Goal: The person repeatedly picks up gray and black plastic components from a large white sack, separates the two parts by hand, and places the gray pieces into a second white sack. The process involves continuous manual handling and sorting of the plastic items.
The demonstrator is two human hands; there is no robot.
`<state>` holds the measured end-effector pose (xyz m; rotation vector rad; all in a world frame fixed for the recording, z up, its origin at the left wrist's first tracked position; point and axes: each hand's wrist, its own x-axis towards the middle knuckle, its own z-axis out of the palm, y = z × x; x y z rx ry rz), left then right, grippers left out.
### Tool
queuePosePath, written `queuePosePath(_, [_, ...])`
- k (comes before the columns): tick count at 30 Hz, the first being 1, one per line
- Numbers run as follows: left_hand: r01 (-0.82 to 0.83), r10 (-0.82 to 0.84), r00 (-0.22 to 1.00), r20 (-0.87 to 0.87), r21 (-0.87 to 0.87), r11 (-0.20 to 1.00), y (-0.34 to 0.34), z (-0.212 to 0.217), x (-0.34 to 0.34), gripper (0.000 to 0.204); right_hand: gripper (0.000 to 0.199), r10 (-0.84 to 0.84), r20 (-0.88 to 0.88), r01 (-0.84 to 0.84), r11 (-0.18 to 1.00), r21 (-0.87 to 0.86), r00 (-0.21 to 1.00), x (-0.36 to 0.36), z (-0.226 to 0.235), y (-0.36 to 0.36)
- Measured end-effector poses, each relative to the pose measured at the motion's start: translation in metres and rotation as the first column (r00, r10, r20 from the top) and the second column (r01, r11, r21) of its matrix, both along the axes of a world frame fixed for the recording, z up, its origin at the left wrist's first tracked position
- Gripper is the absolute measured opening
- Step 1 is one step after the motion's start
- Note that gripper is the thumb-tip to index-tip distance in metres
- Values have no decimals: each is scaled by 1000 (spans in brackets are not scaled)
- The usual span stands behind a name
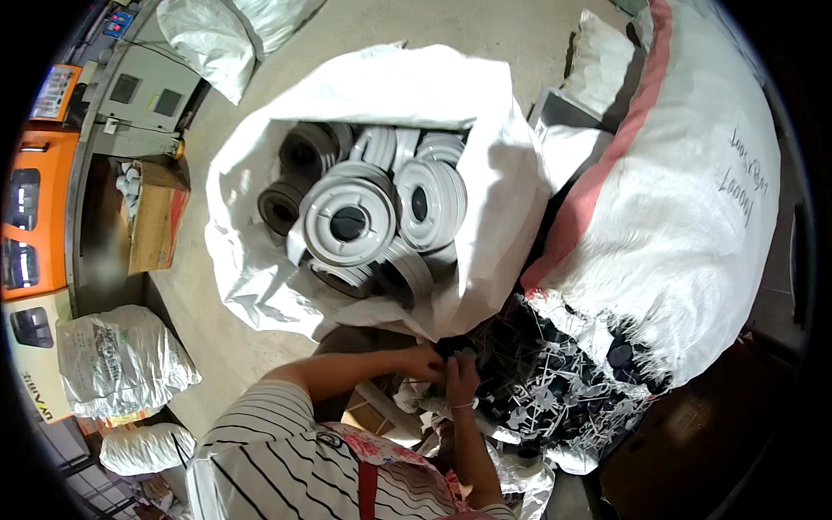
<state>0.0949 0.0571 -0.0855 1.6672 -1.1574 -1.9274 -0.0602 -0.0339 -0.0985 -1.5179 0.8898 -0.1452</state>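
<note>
My left hand and my right hand are close together at the near rim of the big white sack, fingers closed. Between their fingertips is a small black plastic part with a greyish bit on it; its exact form is too small to tell. Just right of my hands lies a heap of black plastic pieces and thin grey branched sprues. It reaches up to the frayed mouth of a large white woven sack with a red stripe, lying tilted on the right.
Ahead stands the open white sack, holding stacks of grey ribbed discs and a few dark ones. On the left are an orange and cream machine, a cardboard box and a silvery bag. More white bags lie at the back.
</note>
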Motion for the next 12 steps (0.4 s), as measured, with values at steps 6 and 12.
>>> queuePosePath(6, [-960,972,168,166,251,123,115,117,-15,39,74,-4,-5,3,981,-195,1000,138,57,-55])
queuePosePath(12, [-679,737,-665,120,313,-664,227,90,66,66,42,74,-719,-723,109,-683,691,185,-24,-83])
